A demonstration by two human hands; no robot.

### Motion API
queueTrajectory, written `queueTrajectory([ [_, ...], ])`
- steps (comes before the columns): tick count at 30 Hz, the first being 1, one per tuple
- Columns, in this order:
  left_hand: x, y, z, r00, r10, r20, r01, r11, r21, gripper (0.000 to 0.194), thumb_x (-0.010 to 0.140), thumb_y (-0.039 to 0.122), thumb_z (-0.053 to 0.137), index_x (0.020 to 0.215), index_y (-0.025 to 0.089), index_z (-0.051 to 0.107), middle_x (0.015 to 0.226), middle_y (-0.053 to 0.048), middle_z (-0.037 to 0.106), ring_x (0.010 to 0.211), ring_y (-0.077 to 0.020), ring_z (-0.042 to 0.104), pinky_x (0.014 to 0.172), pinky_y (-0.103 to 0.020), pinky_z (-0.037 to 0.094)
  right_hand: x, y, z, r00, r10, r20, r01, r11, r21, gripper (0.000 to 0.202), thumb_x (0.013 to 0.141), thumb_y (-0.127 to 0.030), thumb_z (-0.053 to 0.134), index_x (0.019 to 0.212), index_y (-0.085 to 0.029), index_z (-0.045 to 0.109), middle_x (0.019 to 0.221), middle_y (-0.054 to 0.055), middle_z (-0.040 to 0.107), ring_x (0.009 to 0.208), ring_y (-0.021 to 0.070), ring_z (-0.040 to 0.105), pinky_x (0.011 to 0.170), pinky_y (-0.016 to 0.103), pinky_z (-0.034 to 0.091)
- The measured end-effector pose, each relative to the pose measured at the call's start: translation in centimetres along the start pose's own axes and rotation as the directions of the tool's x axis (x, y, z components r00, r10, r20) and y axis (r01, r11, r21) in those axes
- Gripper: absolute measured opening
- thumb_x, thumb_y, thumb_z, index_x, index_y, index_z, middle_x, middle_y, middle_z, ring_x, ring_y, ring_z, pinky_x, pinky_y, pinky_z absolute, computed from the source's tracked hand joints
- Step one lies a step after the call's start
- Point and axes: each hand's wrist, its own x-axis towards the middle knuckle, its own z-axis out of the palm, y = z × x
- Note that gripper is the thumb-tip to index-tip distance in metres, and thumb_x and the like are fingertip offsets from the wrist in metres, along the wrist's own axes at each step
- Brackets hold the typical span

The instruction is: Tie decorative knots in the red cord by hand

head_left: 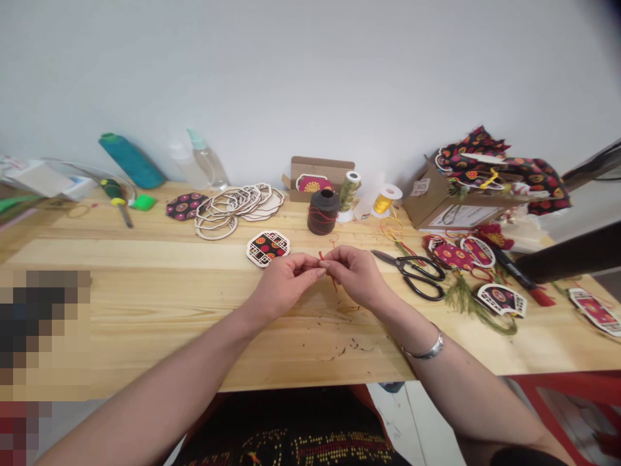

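Observation:
My left hand (290, 279) and my right hand (353, 273) meet over the middle of the wooden table. Both pinch a thin red cord (321, 256), whose end sticks up between the fingertips; more of it trails below and behind. Just left of my left hand lies a patterned ornament (268, 248) with a pale cut-out frame. Behind the hands stands a dark thread spool (323, 212) with red thread wound around it. Black-handled scissors (412, 272) lie to the right of my right hand, blades pointing left. The fingertips partly hide the cord.
Pale cut-out frames (242, 204) are piled at the back left. A yellow cord spool (387, 199) and a green thread cone (348, 191) stand at the back. Finished-looking ornaments with green tassels (463, 294) lie right, before a cardboard box (436, 200). A screwdriver (116, 200) lies far left.

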Motion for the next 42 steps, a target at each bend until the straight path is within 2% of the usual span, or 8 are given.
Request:
queueTrajectory([
  [5, 0.1, 0.3, -0.1, 0.996, 0.059, -0.063, -0.050, 0.990, 0.133, 0.016, 0.074, 0.029, 0.063, 0.079, 0.018, 0.074, 0.079, -0.004, 0.071, 0.075, -0.0177, 0.061, 0.070, -0.028, 0.045, 0.0, -0.4, -0.2, 0.999, 0.032, 0.031, -0.033, 0.998, 0.048, 0.016, 0.073, -0.027, 0.061, 0.062, -0.016, 0.056, 0.050, -0.005, 0.050, 0.046, 0.0081, 0.041, 0.050, 0.023, 0.037],
  [9, 0.2, 0.0, 0.0, 0.981, 0.164, -0.101, -0.145, 0.973, 0.177, 0.012, 0.072, 0.025, 0.064, 0.075, 0.020, 0.074, 0.092, -0.006, 0.069, 0.086, -0.0191, 0.061, 0.076, -0.029, 0.046, 0.0, -0.1, -0.1, 1.000, 0.011, 0.014, -0.012, 1.000, 0.025, 0.015, 0.074, -0.027, 0.060, 0.063, -0.017, 0.056, 0.051, -0.005, 0.051, 0.047, 0.0082, 0.042, 0.051, 0.023, 0.038],
  [13, 0.0, -0.3, 0.0, 0.979, 0.164, -0.119, -0.135, 0.966, 0.221, 0.020, 0.071, 0.023, 0.062, 0.087, 0.022, 0.073, 0.096, -0.005, 0.069, 0.077, -0.0175, 0.061, 0.069, -0.029, 0.046, -0.1, 0.1, 0.0, 1.000, -0.009, 0.002, 0.009, 1.000, -0.020, 0.014, 0.075, -0.027, 0.058, 0.066, -0.017, 0.056, 0.053, -0.004, 0.052, 0.049, 0.0090, 0.044, 0.052, 0.024, 0.038],
  [18, -0.2, 0.4, -0.2, 0.989, -0.142, 0.036, 0.145, 0.982, -0.122, 0.036, 0.069, 0.023, 0.064, 0.104, 0.021, 0.069, 0.081, -0.003, 0.070, 0.050, -0.0085, 0.048, 0.046, -0.022, 0.034, -0.1, 0.3, 0.0, 0.999, -0.046, -0.013, 0.045, 0.994, -0.096, 0.012, 0.077, -0.025, 0.057, 0.069, -0.017, 0.059, 0.058, -0.002, 0.057, 0.054, 0.0105, 0.047, 0.056, 0.025, 0.039],
  [22, 0.0, 0.7, -0.4, 0.954, -0.212, 0.211, 0.277, 0.892, -0.358, 0.033, 0.068, 0.018, 0.063, 0.100, 0.018, 0.070, 0.085, -0.006, 0.069, 0.048, -0.0056, 0.049, 0.040, -0.019, 0.026, -0.2, 0.3, 0.0, 0.998, -0.061, -0.004, 0.060, 0.991, -0.123, 0.011, 0.078, -0.023, 0.056, 0.070, -0.016, 0.060, 0.065, 0.001, 0.062, 0.060, 0.0117, 0.053, 0.060, 0.025, 0.041],
  [26, 0.0, 0.3, -0.3, 0.965, -0.195, 0.174, 0.245, 0.907, -0.342, 0.022, 0.070, 0.020, 0.066, 0.091, 0.015, 0.072, 0.083, -0.007, 0.070, 0.071, -0.0138, 0.063, 0.055, -0.022, 0.042, -0.3, 0.2, 0.0, 0.999, -0.048, 0.007, 0.048, 0.994, -0.100, 0.010, 0.077, -0.021, 0.057, 0.070, -0.016, 0.061, 0.066, 0.001, 0.064, 0.060, 0.0114, 0.054, 0.058, 0.024, 0.040],
  [33, 0.2, -0.1, -0.1, 0.985, -0.174, 0.022, 0.173, 0.940, -0.294, 0.011, 0.070, 0.021, 0.067, 0.076, 0.013, 0.071, 0.065, -0.003, 0.068, 0.058, -0.0103, 0.059, 0.052, -0.021, 0.042, -0.1, -0.1, 0.0, 1.000, -0.012, 0.011, 0.011, 1.000, 0.019, 0.012, 0.074, -0.024, 0.060, 0.066, -0.015, 0.059, 0.055, -0.003, 0.056, 0.050, 0.0078, 0.044, 0.051, 0.022, 0.035],
  [42, 0.5, -0.2, -0.3, 0.970, -0.223, 0.098, 0.243, 0.860, -0.448, 0.013, 0.065, 0.023, 0.073, 0.071, 0.012, 0.071, 0.061, -0.003, 0.064, 0.052, -0.0079, 0.054, 0.045, -0.018, 0.035, 0.0, -0.1, -0.2, 0.997, 0.061, 0.056, -0.073, 0.966, 0.250, 0.018, 0.070, -0.031, 0.065, 0.067, -0.014, 0.057, 0.054, -0.005, 0.052, 0.047, 0.0058, 0.040, 0.046, 0.021, 0.031],
])
